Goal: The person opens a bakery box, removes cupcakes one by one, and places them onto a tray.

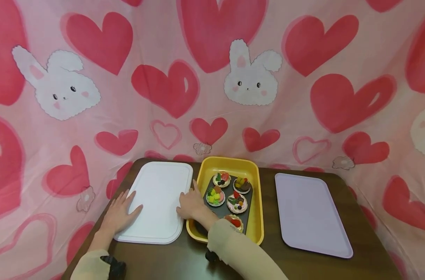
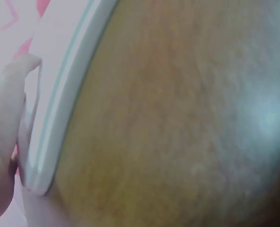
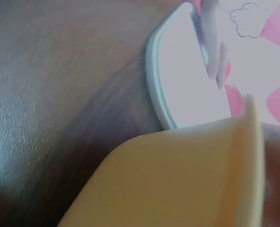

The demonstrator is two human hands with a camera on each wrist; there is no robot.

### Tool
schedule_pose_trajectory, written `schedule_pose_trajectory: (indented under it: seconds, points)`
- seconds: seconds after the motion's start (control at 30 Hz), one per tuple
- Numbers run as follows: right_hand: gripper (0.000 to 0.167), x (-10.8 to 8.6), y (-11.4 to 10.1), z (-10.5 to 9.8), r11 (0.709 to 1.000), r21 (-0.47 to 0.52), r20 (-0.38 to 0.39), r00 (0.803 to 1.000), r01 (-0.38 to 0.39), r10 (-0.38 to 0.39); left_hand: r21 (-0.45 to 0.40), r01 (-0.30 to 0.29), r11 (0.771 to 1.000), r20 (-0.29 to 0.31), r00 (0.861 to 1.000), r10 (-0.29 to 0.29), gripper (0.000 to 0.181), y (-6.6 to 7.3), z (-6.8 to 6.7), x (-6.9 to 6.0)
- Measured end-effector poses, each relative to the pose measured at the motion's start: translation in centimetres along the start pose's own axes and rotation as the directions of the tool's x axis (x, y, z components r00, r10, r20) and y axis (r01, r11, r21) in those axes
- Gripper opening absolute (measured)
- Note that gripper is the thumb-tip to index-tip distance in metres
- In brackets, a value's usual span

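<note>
A white rectangular tray or lid (image 1: pixel 160 202) lies on the left of the table. Along its left edge my left hand (image 1: pixel 119 214) rests with fingers spread and thumb over the surface. My right hand (image 1: pixel 194 204) touches the opposite edge, beside the yellow tray (image 1: pixel 257 210), index finger extended and the other fingers partly bent. In the left wrist view, part of the left hand (image 2: pixel 3 123) is at the white rim (image 2: pixel 59 104). The right wrist view shows the white piece (image 3: pixel 187 71) behind the yellow tray's corner (image 3: pixel 173 175); the right fingertips are hidden there.
Inside the yellow tray, several toy tarts (image 1: pixel 237 203) sit on a dark insert (image 1: pixel 222 212), partly covered by my right forearm. A pale purple tray (image 1: pixel 312 214) lies on the right of the dark table (image 1: pixel 156 260). Heart-and-rabbit fabric (image 1: pixel 212 109) hangs behind.
</note>
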State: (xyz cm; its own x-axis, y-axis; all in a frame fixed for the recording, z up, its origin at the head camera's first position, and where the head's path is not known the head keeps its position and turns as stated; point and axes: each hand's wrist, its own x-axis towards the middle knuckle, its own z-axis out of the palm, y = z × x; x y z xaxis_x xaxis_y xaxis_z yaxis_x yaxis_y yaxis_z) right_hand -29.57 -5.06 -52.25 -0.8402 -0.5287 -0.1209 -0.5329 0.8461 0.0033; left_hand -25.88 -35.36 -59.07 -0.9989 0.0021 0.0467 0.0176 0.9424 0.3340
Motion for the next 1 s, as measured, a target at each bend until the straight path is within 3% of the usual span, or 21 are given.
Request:
schedule_pose_trajectory:
  seconds: [0.27, 0.53, 0.77, 1.0]
  points:
    - [0.06, -0.7, 2.8, -1.8, 0.975, 0.193, -0.175, 0.982, 0.11, -0.076, -0.024, -0.046, 0.999, -0.046, 0.998, 0.045, 0.091, 2.2, -0.4, -0.2]
    - [0.072, -2.0, 8.7, -1.6, 0.94, 0.295, -0.336, 0.94, 0.172, -0.067, -0.033, -0.176, 0.984, -0.113, 0.979, 0.172, 0.083, 7.6, -0.5, -0.2]
    - [0.073, -4.1, 12.6, -2.2, 0.935, 0.339, -0.35, 0.936, 0.108, 0.019, -0.039, -0.279, 0.959, -0.168, 0.948, 0.269, 0.08, 11.4, -0.6, -1.2]
    - [0.084, -6.0, 16.8, -1.4, 0.915, 0.398, -0.325, 0.943, 0.073, 0.066, -0.056, -0.326, 0.944, -0.145, 0.938, 0.315, 0.08, 14.3, -0.4, -2.9]
